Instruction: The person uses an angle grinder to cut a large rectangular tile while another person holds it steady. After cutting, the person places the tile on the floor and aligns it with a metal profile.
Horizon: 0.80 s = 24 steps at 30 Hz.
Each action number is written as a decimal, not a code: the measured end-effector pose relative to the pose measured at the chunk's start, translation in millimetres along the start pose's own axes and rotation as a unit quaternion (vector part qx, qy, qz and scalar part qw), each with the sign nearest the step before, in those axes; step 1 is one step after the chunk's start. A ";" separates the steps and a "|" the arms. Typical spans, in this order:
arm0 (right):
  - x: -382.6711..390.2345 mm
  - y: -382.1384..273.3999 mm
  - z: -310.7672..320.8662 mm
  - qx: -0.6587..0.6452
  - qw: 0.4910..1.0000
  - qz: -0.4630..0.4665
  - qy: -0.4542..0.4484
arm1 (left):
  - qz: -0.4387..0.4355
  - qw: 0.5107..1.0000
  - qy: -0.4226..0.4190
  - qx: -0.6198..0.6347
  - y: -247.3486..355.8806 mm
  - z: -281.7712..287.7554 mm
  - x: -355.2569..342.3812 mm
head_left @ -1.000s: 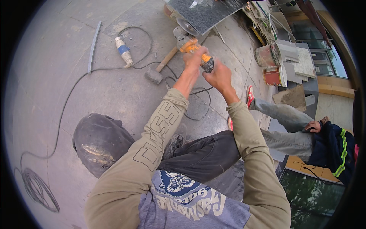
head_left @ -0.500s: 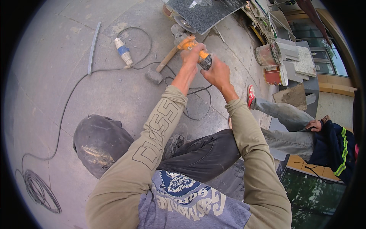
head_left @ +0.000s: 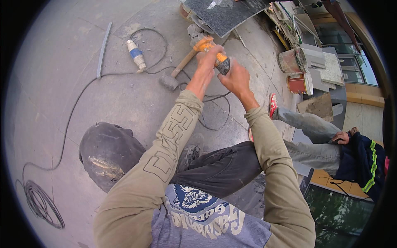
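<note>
My left hand point(head_left: 206, 62) is closed around the body of an orange angle grinder point(head_left: 203, 42), and my right hand point(head_left: 235, 78) grips its black rear end. The grinder's disc point(head_left: 203, 25) is at the near edge of a dark speckled stone slab point(head_left: 225, 12); I cannot tell whether they touch. A sledgehammer point(head_left: 168, 81) with a wooden handle lies on the concrete floor point(head_left: 82, 103) just below and left of the grinder. A cable loops beneath my hands.
A white and blue connector point(head_left: 136, 53), a metal strip point(head_left: 103, 49) and coiled cable point(head_left: 41, 200) lie left. Buckets point(head_left: 297, 82) and stacked offcuts point(head_left: 324, 66) stand right. A person in grey trousers point(head_left: 314, 153) sits close on my right, legs stretched toward me.
The grinder and both my hands have shifted slightly left since a second ago, staying at the slab's edge with the same grip.
</note>
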State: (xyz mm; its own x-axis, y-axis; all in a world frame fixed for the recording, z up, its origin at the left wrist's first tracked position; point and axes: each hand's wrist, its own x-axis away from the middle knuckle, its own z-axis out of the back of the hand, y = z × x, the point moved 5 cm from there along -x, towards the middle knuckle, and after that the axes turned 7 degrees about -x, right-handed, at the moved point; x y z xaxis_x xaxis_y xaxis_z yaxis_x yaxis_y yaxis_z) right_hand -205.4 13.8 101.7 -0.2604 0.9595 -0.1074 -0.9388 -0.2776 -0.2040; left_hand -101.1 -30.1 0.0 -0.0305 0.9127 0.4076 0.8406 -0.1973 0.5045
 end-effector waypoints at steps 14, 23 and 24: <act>26.8 18.9 11.1 0.004 1.000 0.009 0.011 | -0.026 1.000 0.002 0.013 -28.9 -7.7 20.3; 31.0 22.3 13.4 0.010 1.000 0.004 0.004 | -0.034 0.999 0.021 -0.014 -36.9 -8.2 23.0; 31.3 23.0 13.7 0.013 1.000 0.002 0.002 | -0.029 0.999 0.022 -0.015 -37.7 -8.5 22.8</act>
State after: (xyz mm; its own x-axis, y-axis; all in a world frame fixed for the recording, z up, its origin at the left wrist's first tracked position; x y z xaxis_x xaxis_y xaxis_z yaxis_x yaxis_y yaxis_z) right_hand -238.2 38.1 107.0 -0.2627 0.9582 -0.1129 -0.9432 -0.2797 -0.1791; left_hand -138.1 -4.9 -3.3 -0.1039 0.9062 0.4099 0.8200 -0.1552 0.5509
